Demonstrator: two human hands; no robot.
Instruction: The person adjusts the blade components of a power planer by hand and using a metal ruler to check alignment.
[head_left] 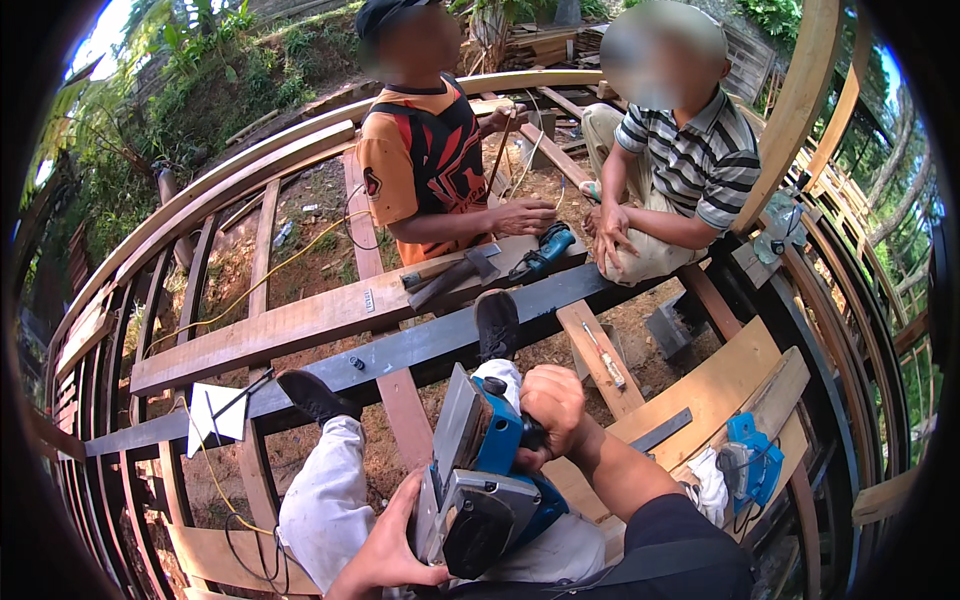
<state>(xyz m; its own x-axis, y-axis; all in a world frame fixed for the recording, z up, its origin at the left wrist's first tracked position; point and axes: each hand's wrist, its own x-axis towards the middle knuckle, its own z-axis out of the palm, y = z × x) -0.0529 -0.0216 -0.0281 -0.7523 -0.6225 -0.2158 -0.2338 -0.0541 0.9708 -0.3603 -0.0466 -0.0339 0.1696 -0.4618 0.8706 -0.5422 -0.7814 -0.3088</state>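
Note:
A blue and grey electric planer [497,490] is tilted up on end over my lap, its flat metal sole turned to the left. My right hand [553,405] is closed round its black handle. At the planer's lower left, my left hand [392,545] grips the metal body, fingers along the side and thumb beneath. My legs in light trousers [330,505] reach toward a dark beam [430,360], with black shoes at it.
A long timber beam [250,335] carries a hatchet-like tool [455,280] and a blue power tool [543,252]. Two people sit beyond it. To the right are a chisel [606,358], a metal ruler [663,429] and a blue circular saw [754,460]. Open gaps separate the joists; a yellow cord [265,278] crosses them.

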